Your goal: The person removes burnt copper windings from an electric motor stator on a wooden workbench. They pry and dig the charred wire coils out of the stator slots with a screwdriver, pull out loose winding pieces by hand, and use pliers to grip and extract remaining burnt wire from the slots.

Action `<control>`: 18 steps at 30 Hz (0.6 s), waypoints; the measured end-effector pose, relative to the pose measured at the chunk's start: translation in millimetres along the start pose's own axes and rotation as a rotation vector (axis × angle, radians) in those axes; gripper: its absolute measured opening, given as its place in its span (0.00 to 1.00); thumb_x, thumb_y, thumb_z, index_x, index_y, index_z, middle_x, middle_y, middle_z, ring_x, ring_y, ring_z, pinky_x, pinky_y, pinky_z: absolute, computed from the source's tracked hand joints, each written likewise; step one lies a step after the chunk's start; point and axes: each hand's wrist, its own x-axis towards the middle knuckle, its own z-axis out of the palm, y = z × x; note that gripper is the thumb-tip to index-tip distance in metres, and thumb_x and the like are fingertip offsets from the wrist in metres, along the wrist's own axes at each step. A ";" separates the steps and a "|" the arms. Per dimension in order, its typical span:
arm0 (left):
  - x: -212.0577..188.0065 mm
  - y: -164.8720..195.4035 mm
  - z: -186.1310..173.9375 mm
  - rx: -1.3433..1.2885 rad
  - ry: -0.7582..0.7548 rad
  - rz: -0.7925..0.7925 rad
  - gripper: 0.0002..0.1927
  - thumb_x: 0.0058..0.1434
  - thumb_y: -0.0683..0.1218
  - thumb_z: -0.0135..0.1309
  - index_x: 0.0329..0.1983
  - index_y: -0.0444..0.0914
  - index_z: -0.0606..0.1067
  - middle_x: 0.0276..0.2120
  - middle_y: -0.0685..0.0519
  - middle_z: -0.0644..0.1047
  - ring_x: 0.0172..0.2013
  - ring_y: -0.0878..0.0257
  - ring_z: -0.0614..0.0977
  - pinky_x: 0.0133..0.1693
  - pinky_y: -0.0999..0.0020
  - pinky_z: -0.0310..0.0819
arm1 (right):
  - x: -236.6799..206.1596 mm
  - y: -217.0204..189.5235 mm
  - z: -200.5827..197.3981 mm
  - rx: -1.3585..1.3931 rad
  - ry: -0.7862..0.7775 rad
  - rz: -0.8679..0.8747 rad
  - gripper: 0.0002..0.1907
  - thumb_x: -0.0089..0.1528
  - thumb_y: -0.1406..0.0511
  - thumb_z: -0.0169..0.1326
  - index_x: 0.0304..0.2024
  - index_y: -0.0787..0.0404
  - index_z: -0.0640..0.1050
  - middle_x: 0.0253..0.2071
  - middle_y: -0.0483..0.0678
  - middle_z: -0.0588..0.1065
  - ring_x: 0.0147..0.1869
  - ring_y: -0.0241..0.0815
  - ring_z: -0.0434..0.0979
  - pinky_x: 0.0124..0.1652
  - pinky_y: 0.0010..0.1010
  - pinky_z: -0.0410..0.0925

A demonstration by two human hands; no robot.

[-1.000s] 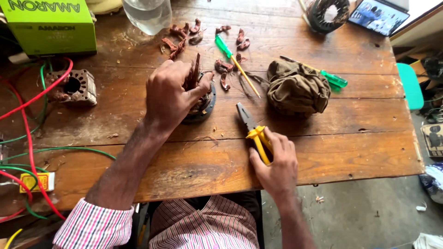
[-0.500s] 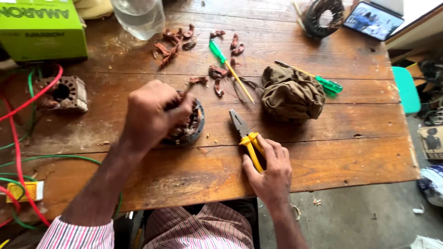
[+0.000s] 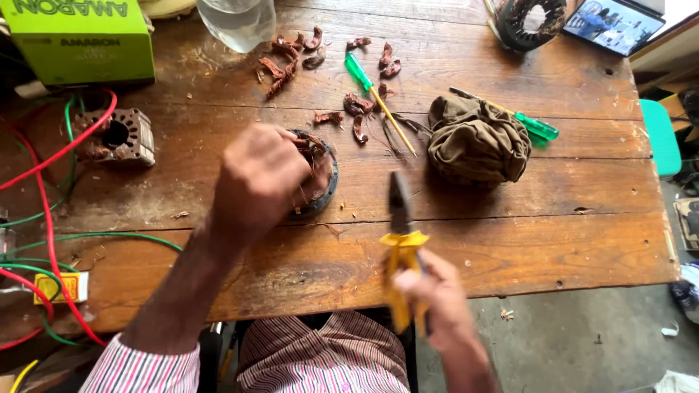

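Note:
My left hand point(image 3: 258, 178) rests over a round dark motor stator point(image 3: 324, 182) with copper windings on the wooden table point(image 3: 510, 240), fingers curled onto it. Pliers with yellow handles point(image 3: 400, 240) are gripped in my right hand point(image 3: 433, 295), raised above the table's near edge, jaws pointing away from me toward the stator's right side. Cut pieces of copper winding point(image 3: 357, 109) lie scattered beyond the stator.
An olive cloth bundle point(image 3: 477, 142) sits to the right, with two green-handled screwdrivers point(image 3: 535, 125) point(image 3: 360, 73) nearby. A green box point(image 3: 80, 36), a clear bottle point(image 3: 237, 22), a small square stator point(image 3: 116, 137), red and green wires point(image 3: 51, 204), another ring point(image 3: 528, 22) and a tablet point(image 3: 611, 25) surround.
My right hand has lifted the pliers off the table and turned them to point straight ahead. My left hand has shifted slightly on the stator. The view moved closer.

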 end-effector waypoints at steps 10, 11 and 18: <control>-4.6 3.3 4.2 -0.091 0.052 -0.089 0.15 0.63 0.44 0.67 0.26 0.36 0.73 0.28 0.49 0.76 0.35 0.53 0.79 0.37 0.56 0.74 | 4.0 -16.0 62.0 0.620 -0.481 0.433 0.25 0.57 0.71 0.51 0.57 0.70 0.71 0.64 0.67 0.70 0.68 0.58 0.73 0.66 0.57 0.67; -6.7 3.2 3.4 -0.106 0.068 -0.108 0.16 0.64 0.43 0.67 0.25 0.35 0.72 0.29 0.48 0.76 0.35 0.53 0.79 0.37 0.57 0.74 | 6.7 -18.8 64.7 0.636 -0.490 0.449 0.24 0.56 0.71 0.51 0.57 0.69 0.71 0.64 0.66 0.70 0.68 0.59 0.73 0.66 0.58 0.67; -4.6 -2.2 4.9 -0.135 0.050 -0.137 0.18 0.60 0.44 0.69 0.23 0.35 0.72 0.25 0.49 0.74 0.30 0.54 0.76 0.33 0.57 0.71 | 21.0 -30.6 65.5 0.994 -0.540 0.611 0.11 0.60 0.72 0.48 0.46 0.64 0.68 0.49 0.59 0.72 0.48 0.53 0.77 0.45 0.45 0.73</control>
